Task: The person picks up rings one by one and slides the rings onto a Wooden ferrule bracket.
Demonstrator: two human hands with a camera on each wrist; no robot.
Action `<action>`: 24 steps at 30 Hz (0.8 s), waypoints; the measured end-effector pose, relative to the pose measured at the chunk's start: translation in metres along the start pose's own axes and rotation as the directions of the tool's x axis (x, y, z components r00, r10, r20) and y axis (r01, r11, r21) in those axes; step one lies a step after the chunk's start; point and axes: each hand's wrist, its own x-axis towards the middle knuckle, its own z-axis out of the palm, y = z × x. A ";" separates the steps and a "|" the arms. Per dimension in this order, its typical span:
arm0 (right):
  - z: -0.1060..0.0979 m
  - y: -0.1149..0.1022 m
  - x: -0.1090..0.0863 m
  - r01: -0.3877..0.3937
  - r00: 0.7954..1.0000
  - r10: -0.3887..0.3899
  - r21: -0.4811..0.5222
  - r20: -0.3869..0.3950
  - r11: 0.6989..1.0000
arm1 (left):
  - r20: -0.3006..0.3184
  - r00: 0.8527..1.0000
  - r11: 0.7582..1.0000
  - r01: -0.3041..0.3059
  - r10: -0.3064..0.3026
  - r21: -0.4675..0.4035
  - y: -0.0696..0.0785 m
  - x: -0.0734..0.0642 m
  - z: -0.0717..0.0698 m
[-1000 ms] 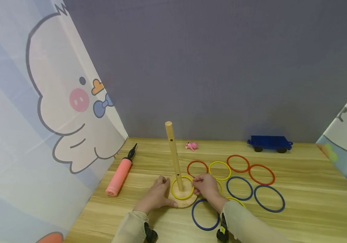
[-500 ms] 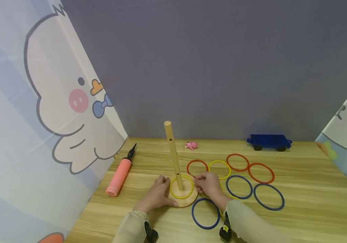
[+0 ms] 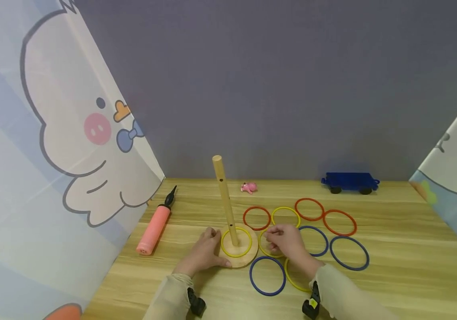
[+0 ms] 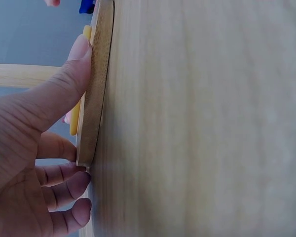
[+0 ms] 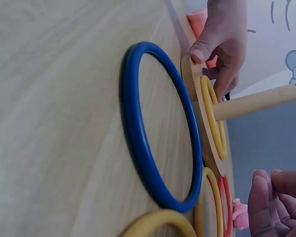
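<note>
A wooden peg (image 3: 224, 198) rises from its round wooden base (image 3: 239, 263) on the table. Around the peg's foot, flat on the base, lies a yellow ring (image 3: 236, 256). My left hand (image 3: 202, 253) grips the base's left side, its thumb (image 4: 71, 74) at the front edge. To the right of the base, my right hand (image 3: 288, 243) hovers above another yellow ring (image 3: 261, 249), partly hiding it. Its fingers (image 5: 261, 197) are loosely bent, thumb near the fingertips, with nothing between them. A blue ring (image 3: 267, 294) lies in front of it.
Red rings (image 3: 257, 207), more yellow rings (image 3: 286, 207) and blue rings (image 3: 349, 253) spread to the right. Behind are a small pink toy animal (image 3: 249, 187) and a blue toy wagon (image 3: 350, 181). A pink hand pump (image 3: 154, 229) lies left.
My right hand has let go of the yellow ring around the peg and moved right, away from the base. The left hand keeps its grip on the base.
</note>
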 end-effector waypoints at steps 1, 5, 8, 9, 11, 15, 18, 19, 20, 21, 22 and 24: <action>-0.002 0.000 -0.001 0.004 1.000 -0.004 0.003 0.002 1.000 | 0.001 1.000 1.000 0.001 -0.001 0.001 0.000 0.000 0.000; -0.011 0.000 -0.009 0.011 1.000 -0.011 0.001 -0.002 1.000 | 0.003 1.000 1.000 0.004 -0.004 -0.005 -0.002 0.000 0.002; -0.017 0.000 -0.013 0.016 1.000 -0.016 -0.018 -0.001 1.000 | 0.003 1.000 1.000 0.003 -0.003 -0.008 -0.002 0.001 0.002; -0.019 0.001 -0.015 0.019 1.000 -0.019 -0.029 0.006 0.999 | 0.003 1.000 1.000 0.003 -0.003 -0.009 -0.002 0.001 0.001; -0.023 0.002 -0.018 0.038 0.999 -0.036 -0.055 0.024 0.998 | 0.003 1.000 1.000 0.001 -0.001 -0.011 -0.002 0.001 0.001; -0.028 0.006 -0.025 0.046 0.998 -0.040 -0.111 0.049 0.993 | 0.000 1.000 1.000 -0.008 0.008 -0.008 -0.002 0.001 0.000; -0.031 0.008 -0.029 0.024 0.998 -0.014 -0.159 0.063 0.987 | -0.005 1.000 1.000 -0.016 0.016 -0.007 -0.002 0.001 -0.001; -0.031 0.009 -0.030 0.025 0.997 -0.012 -0.177 0.076 0.984 | -0.005 1.000 1.000 -0.016 0.016 -0.006 -0.002 0.002 -0.001; -0.032 0.010 -0.031 0.033 0.996 -0.014 -0.194 0.093 0.980 | -0.004 1.000 1.000 -0.015 0.015 -0.007 -0.002 0.002 -0.001; -0.033 0.011 -0.032 0.036 0.994 -0.013 -0.204 0.111 0.978 | -0.003 1.000 1.000 -0.014 0.014 -0.005 -0.002 0.002 -0.001; -0.033 0.012 -0.032 0.050 0.991 -0.022 -0.220 0.131 0.974 | -0.002 1.000 1.000 -0.012 0.012 -0.009 -0.002 0.002 0.000; -0.032 0.015 -0.032 0.096 0.984 -0.053 -0.258 0.172 0.961 | 0.001 1.000 1.000 -0.007 0.007 -0.012 -0.002 0.002 0.000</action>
